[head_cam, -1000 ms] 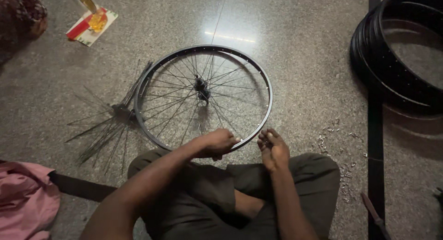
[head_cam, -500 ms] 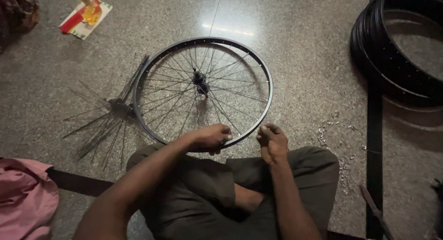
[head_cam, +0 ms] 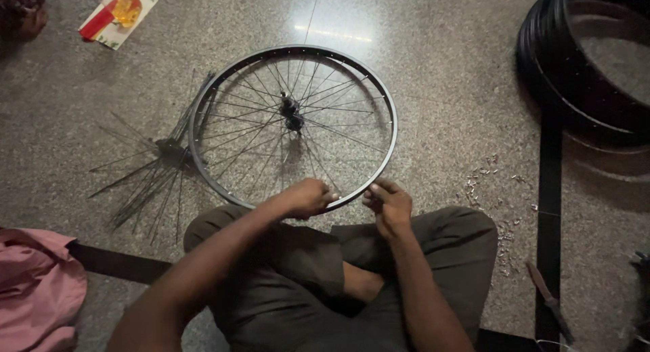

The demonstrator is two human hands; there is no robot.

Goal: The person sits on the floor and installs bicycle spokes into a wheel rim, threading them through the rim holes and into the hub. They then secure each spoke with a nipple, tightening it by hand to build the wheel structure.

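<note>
Far left, low: a pink cloth [head_cam: 34,284] is seen bunched on the stone floor [head_cam: 440,61]. Top left: a red and white packet [head_cam: 116,13] is laid flat on the floor.

Left of centre: a bundle of loose spokes [head_cam: 152,164] is fanned out on the floor, its upper ends lying against the left edge of the wheel.

Centre: a bicycle wheel [head_cam: 223,88] is laid flat on the floor, dark rim, thin spokes running in to the hub [head_cam: 292,115]. Its near edge is placed just ahead of the crossed legs of the seated person.

Left hand [head_cam: 306,198]: curled over the near edge of the rim, fingers closed on it, thumb side toward the other hand.

Right hand [head_cam: 387,202]: set just beside the left, fingers bent and pinched at the same stretch of rim; whether a small part is gripped between the fingertips cannot be told.

Right of the knees: small metal bits [head_cam: 489,183] are scattered over the floor. A dark strip [head_cam: 548,189] is run along the floor beyond them.

Top right: black tyres [head_cam: 542,68] are stacked, partly cut off by the frame edge.
</note>
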